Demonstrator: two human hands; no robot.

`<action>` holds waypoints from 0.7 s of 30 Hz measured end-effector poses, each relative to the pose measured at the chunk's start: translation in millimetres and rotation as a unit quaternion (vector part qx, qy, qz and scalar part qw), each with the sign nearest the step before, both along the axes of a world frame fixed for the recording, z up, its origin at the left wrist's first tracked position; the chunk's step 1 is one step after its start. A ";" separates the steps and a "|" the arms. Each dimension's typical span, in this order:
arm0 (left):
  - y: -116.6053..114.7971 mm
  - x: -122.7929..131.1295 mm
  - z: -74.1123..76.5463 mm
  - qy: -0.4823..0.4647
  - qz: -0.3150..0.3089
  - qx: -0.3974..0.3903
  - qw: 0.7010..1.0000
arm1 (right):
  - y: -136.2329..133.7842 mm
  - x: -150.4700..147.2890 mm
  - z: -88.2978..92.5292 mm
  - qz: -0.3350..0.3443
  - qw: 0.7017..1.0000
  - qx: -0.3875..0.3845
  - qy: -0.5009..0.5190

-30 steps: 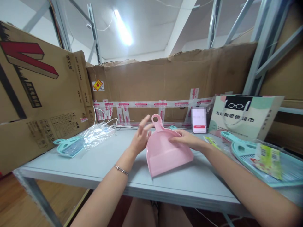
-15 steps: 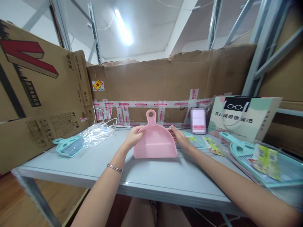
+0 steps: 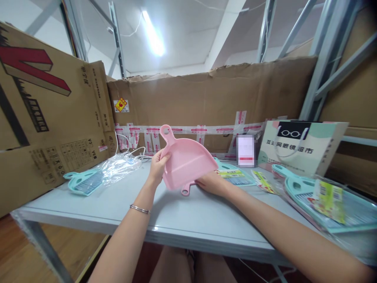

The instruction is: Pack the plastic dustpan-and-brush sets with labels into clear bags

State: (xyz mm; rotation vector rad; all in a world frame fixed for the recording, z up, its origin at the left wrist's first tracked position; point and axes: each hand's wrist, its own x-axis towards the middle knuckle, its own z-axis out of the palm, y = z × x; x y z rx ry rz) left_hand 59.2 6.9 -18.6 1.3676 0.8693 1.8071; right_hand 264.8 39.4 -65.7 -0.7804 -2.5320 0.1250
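Observation:
A pink dustpan [image 3: 188, 161] is held up above the table, tilted, with its ring-ended handle to the upper left. My left hand [image 3: 159, 165] is closed on its left edge, thumb on the front. Below the pan's lower edge pokes a smaller pink brush handle [image 3: 185, 190] with a hole in its end; whatever it joins is hidden behind the pan. My right hand [image 3: 210, 183] is closed at that handle, its fingertips partly covered by the pan. Just behind the right hand lies a teal dustpan set [image 3: 240, 179] with a yellow-green label.
On the grey table [image 3: 118, 208], another teal dustpan and brush [image 3: 84, 182] lies left beside clear plastic wrap [image 3: 122, 167]. Wrapped teal sets [image 3: 330, 204] lie at right. A paper bag [image 3: 303, 147] and a phone [image 3: 246, 151] stand behind. Cardboard [image 3: 188, 98] walls the back.
The dustpan has tilted, its handle swinging left. My right hand has left the pan's right edge and moved down and left, and the smaller pink handle now shows below the pan.

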 end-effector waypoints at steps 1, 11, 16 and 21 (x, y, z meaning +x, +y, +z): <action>0.9 -1.5 0.2 -0.013 0.021 0.010 1.000 | -1.9 0.0 0.7 0.004 0.999 0.017 -0.032; 5.0 -8.2 0.9 -0.014 0.131 0.055 0.990 | -16.6 -4.8 -0.7 -0.008 0.980 0.113 -0.165; 6.8 -14.1 0.6 -0.007 0.262 0.093 0.960 | -28.9 -3.9 4.1 0.043 0.984 0.145 -0.099; 6.8 -14.6 1.0 0.056 0.258 0.091 0.960 | -49.1 -2.4 17.8 0.116 0.949 0.289 0.047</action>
